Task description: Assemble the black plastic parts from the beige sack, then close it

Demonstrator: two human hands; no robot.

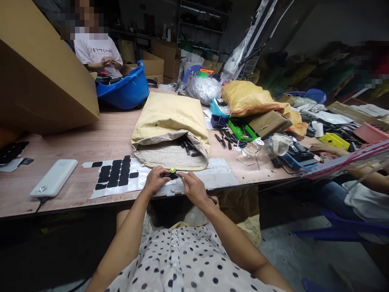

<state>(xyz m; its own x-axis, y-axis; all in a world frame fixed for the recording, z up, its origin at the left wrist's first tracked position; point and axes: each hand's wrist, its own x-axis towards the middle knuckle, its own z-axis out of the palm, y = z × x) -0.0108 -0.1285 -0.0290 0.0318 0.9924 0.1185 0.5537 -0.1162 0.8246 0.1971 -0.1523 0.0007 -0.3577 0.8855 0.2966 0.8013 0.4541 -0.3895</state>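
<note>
My left hand (pixel 156 179) is closed on a small black part with a yellow-green round button (pixel 172 170), held at the table's near edge. My right hand (pixel 192 187) is closed on a thin dark tool (pixel 212 199) whose tip meets that part. Just left of my hands lies a white backing sheet with several black adhesive pads (pixel 114 174). Behind my hands an open tan sack (pixel 170 134) lies on its side with several black parts in its mouth.
A white power bank (pixel 54 177) lies at the left. A blue tub (pixel 126 91) and a big cardboard box (pixel 39 69) stand at the back left near a seated person (pixel 97 50). Bags, trays and loose black parts crowd the right, where another person's arm (pixel 330 149) rests.
</note>
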